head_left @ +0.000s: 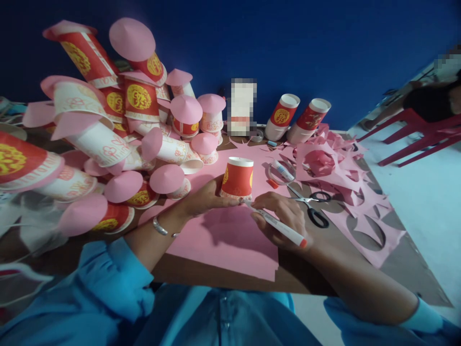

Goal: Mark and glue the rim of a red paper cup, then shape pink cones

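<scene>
My left hand (207,197) grips a red paper cup (238,177) near its lower edge. The cup stands upside down, with a white rim at the top and gold marks on its sides. In my right hand (283,216) is a white marker (283,228) with an orange-red end, its tip pointing at the cup's lower patterned border; whether it touches cannot be made out. Beneath both hands lie stacked pink paper sheets (223,250). Scissors (308,202) with black handles lie open just right of my right hand.
Many paper cups with pink cone tops (185,109) crowd the left side. Two cup stacks (283,117) lean at the back near the blue wall (324,48). Cut pink scraps (374,235), a glue stick (283,169) and a tape roll lie rightward. A person sits on a red chair (414,127).
</scene>
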